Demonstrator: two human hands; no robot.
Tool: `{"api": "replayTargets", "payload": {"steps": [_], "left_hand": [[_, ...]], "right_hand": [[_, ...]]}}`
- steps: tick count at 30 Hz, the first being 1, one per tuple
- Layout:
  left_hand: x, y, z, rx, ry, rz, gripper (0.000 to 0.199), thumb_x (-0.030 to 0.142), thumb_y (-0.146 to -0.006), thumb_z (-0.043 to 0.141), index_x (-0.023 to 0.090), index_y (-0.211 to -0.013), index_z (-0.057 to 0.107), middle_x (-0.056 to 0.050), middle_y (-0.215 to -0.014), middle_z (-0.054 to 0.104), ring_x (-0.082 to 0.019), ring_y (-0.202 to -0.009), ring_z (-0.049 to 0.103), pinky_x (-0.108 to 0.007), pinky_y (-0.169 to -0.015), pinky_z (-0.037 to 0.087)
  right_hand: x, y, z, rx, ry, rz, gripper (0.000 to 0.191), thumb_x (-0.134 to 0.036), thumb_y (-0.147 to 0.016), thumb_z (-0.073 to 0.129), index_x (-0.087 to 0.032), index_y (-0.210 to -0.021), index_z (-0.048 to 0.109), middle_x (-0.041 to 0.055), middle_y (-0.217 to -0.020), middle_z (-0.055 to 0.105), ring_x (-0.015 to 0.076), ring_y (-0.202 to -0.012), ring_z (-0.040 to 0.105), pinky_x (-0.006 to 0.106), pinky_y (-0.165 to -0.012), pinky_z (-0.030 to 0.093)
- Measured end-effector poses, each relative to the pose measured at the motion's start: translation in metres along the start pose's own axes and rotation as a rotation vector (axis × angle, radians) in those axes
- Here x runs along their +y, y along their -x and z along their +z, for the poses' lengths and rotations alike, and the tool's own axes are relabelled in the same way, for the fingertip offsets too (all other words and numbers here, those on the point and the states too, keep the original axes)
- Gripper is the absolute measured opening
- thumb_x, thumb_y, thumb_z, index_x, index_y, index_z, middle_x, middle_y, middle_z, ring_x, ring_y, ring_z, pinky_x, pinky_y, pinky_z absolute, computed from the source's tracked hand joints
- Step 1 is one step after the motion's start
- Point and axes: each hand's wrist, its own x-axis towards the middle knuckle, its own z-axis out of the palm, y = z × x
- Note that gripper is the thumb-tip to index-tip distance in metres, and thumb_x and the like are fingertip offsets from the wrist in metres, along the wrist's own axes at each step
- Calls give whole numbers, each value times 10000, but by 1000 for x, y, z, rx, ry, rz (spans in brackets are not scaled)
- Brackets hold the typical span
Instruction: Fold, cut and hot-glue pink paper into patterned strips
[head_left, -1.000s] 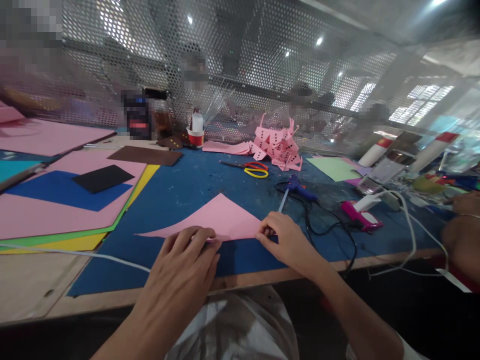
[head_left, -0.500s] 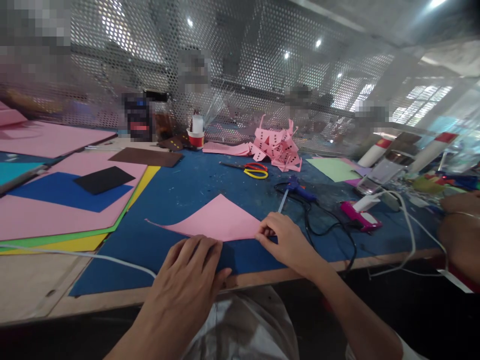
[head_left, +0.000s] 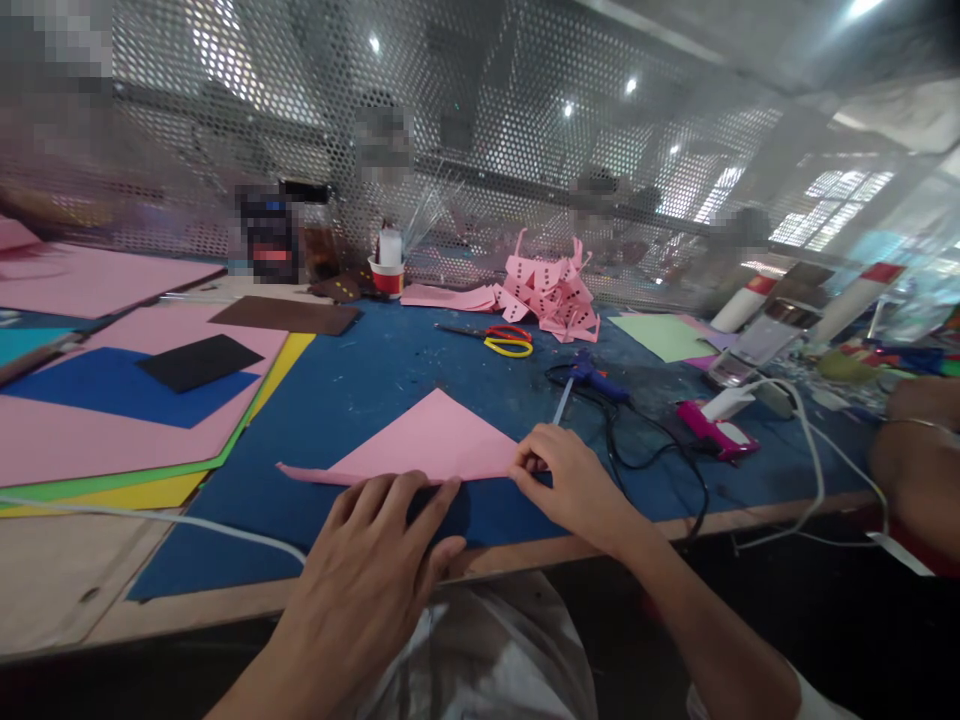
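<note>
One light pink sheet (head_left: 439, 435), held at its near edge

Left hand (head_left: 379, 545) lies with fingers loosely spread along that edge; right hand (head_left: 570, 485) pinches the right corner between thumb and fingers; the sheet rests on the blue tabletop (head_left: 360, 380), its left end curled; it looks thin, bendable and easily creased, best taken by edges or corners; beyond lie a blue glue gun (head_left: 600, 380), then scissors (head_left: 508, 338); a perforated metal screen (head_left: 495, 130) stands behind; ceiling lights (head_left: 864, 8) shine above.

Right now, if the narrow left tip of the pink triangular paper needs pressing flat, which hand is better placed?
Left hand, probably: it lies nearer that tip; the right hand pinches the opposite corner.
</note>
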Motion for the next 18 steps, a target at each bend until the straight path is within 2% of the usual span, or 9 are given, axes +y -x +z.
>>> {"api": "replayTargets", "payload": {"steps": [18], "left_hand": [[1, -2, 0, -28, -10, -13, 452, 465, -979, 496, 330, -1409, 532, -101, -1260, 609, -315, -1062, 563, -474, -837, 444]], "right_hand": [[1, 1, 2, 42, 58, 21, 116, -124, -849, 618, -217, -818, 555, 6, -824, 601, 185, -817, 555, 328, -774, 392]]}}
